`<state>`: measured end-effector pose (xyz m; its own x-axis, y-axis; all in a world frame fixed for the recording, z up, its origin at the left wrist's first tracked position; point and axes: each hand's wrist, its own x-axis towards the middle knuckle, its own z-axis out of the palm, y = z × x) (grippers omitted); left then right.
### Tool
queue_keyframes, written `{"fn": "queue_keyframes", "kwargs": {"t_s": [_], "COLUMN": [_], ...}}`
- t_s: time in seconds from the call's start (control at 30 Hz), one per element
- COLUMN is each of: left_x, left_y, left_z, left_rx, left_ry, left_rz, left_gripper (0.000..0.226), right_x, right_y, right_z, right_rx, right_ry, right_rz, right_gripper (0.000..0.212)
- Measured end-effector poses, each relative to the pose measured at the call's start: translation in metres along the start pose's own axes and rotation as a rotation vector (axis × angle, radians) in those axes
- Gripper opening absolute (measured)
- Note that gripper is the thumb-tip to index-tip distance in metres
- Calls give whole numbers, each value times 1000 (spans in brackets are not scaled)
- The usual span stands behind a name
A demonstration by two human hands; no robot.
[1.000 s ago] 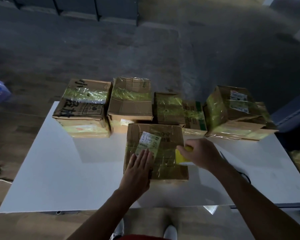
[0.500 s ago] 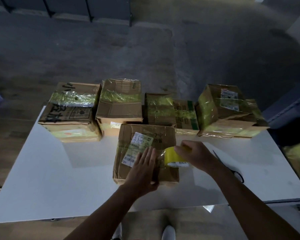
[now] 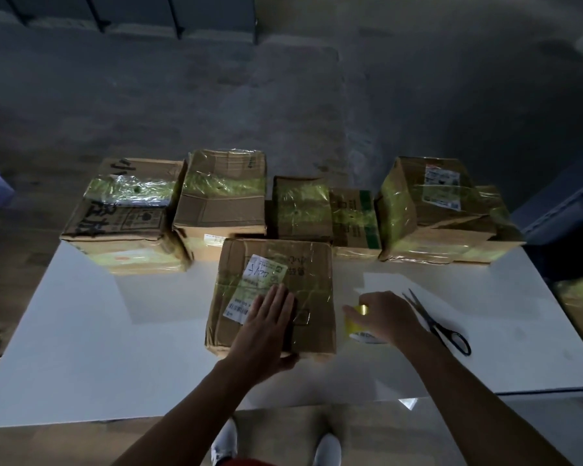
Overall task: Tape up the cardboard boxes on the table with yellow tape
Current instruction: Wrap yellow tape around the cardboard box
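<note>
Cardboard covers most of the white table point(image 3: 81, 331). One front box point(image 3: 303, 270) stands near the person. Behind it is a back row point(image 3: 221, 210) of five boxes side by side, though the heap at the far right may be two boxes; it is hard to tell. All of them carry wrinkled yellow-green tape on their tops. The front box has a white label point(image 3: 263, 270) on its lid.

The left hand point(image 3: 266, 327) lies flat on the lid of the front box, with the fingers straight and together and the thumb at the near edge; it grasps nothing. The right hand point(image 3: 387, 317) is curled over the one roll of yellow tape point(image 3: 352, 326), which stands on the table just beside the right wall of the front box. One pair of scissors point(image 3: 435, 322) with black handles lies on the table just right of this hand, with the blades a little parted and pointing away from the person. Two white shoes point(image 3: 224, 442) show below the near edge of the table.
</note>
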<state>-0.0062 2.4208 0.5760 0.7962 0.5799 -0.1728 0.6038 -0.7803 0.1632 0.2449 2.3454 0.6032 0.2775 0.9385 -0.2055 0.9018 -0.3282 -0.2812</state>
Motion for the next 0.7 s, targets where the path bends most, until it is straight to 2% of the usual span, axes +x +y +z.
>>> {"fn": "queue_keyframes", "kwargs": {"t_s": [0.17,0.33,0.4,0.53,0.7], "left_x": [3,6,6,18,29], "left_y": [13,44,52,61,67], "left_z": [-13,-23,-26,-41,-61], "left_rx": [98,191,250,188,206], "left_ry": [-80,-4,0,-151,-261], "left_rz": [-56,110,127,105,167], "left_gripper": [104,61,59,73,57], "right_x": [3,6,6,8,4], "right_y": [-5,-10,-11,-9,7], "right_z": [19,26,27,25,27], "right_rx": [81,93,81,52,401], "right_ry": [-57,-74,-73,-101,-212], "right_rz": [-34,-8,-1,7,179], "right_gripper": [34,31,31,29,35]}}
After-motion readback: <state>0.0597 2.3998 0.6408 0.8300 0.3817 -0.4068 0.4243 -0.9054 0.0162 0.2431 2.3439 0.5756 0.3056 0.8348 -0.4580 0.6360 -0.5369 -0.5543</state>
